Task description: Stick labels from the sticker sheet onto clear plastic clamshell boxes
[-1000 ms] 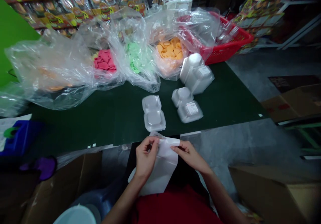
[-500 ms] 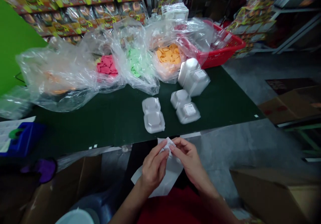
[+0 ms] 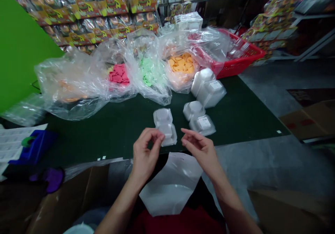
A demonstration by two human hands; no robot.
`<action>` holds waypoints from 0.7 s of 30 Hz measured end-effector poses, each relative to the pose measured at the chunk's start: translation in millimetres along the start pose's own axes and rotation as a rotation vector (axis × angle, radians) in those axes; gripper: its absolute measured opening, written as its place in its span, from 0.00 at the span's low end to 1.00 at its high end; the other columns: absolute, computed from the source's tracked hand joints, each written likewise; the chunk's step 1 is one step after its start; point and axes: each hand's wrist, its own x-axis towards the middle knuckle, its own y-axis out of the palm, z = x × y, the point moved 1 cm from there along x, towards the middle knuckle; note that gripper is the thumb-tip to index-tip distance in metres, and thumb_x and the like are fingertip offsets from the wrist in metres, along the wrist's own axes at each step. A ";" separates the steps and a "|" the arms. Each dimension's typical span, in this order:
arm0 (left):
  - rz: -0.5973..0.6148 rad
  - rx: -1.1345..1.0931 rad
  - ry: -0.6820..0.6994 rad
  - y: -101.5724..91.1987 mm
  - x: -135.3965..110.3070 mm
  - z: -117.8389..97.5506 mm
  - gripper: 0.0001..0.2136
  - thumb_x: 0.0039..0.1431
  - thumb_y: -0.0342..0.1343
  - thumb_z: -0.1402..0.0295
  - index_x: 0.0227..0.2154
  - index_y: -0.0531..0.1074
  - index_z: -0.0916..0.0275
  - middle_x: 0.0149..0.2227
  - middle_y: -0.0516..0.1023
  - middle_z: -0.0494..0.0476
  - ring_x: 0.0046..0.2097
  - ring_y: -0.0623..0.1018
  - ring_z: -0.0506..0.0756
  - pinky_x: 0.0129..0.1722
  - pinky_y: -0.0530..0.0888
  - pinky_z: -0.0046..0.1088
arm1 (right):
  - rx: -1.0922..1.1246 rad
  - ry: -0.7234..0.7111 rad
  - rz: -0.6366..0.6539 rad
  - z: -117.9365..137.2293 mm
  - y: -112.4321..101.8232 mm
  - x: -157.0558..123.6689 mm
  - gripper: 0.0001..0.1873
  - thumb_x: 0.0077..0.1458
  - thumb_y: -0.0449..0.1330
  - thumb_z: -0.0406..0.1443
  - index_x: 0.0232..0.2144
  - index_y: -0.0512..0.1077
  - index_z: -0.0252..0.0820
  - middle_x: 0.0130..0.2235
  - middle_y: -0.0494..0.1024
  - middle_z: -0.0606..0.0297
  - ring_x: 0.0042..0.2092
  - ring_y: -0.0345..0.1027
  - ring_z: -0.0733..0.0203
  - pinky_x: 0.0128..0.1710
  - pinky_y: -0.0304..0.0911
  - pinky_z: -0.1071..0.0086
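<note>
My left hand (image 3: 146, 150) is raised over the front edge of the table, thumb and index tips pressed together; whatever is between them is too small to make out. Opposite it, my right hand (image 3: 201, 146) has its index finger stretched out, apart from the thumb, and holds nothing visible. A translucent white sheet (image 3: 170, 185) lies across my lap below both hands. Just beyond the left fingertips is a clear plastic two-part clamshell container (image 3: 163, 117). To its right sits another clamshell (image 3: 194, 110) with a white label (image 3: 204, 122) on it.
Stacked clamshells (image 3: 210, 90) stand farther back, before a red basket (image 3: 235, 64). Plastic bags hold red pieces (image 3: 119, 75), green pieces (image 3: 148, 71) and orange pieces (image 3: 181, 63). A blue tape dispenser (image 3: 34, 148) is at left. Packaged toy burgers (image 3: 89, 8) line the back.
Both hands have let go of the white sheet, risen toward the table and moved apart. The sheet now lies on my lap. The whole view has shifted slightly.
</note>
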 end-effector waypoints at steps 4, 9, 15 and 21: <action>-0.090 -0.162 -0.198 9.9 25.0 24.1 0.08 0.62 0.66 0.61 0.34 0.81 0.60 0.32 0.79 0.52 0.32 0.74 0.51 0.34 0.69 0.27 | 0.017 -0.018 -0.165 -11.1 -6.0 15.5 0.15 0.59 0.69 0.44 0.46 0.83 0.46 0.35 0.82 0.64 0.38 0.73 0.59 0.42 0.71 0.63; -0.008 -0.222 -0.264 17.0 38.7 45.8 0.21 0.56 0.68 0.64 0.53 0.81 0.61 0.31 0.79 0.50 0.31 0.74 0.50 0.35 0.70 0.27 | -0.011 -0.008 -0.147 -27.7 -2.1 22.8 0.12 0.60 0.68 0.44 0.43 0.84 0.45 0.34 0.83 0.64 0.37 0.74 0.58 0.42 0.69 0.63; 0.064 -0.226 -0.305 15.7 41.8 57.4 0.35 0.56 0.68 0.64 0.67 0.68 0.62 0.31 0.80 0.50 0.31 0.76 0.50 0.37 0.72 0.28 | -0.074 -0.070 -0.097 -28.4 8.6 26.1 0.10 0.64 0.65 0.42 0.44 0.83 0.46 0.38 0.82 0.64 0.40 0.74 0.57 0.43 0.67 0.64; 0.050 -0.115 -0.248 19.7 36.2 63.7 0.31 0.59 0.66 0.67 0.66 0.69 0.60 0.32 0.79 0.49 0.31 0.75 0.51 0.36 0.73 0.28 | -0.346 -0.274 0.012 -23.2 28.5 30.2 0.13 0.67 0.62 0.38 0.49 0.84 0.51 0.43 0.74 0.61 0.47 0.70 0.54 0.50 0.67 0.59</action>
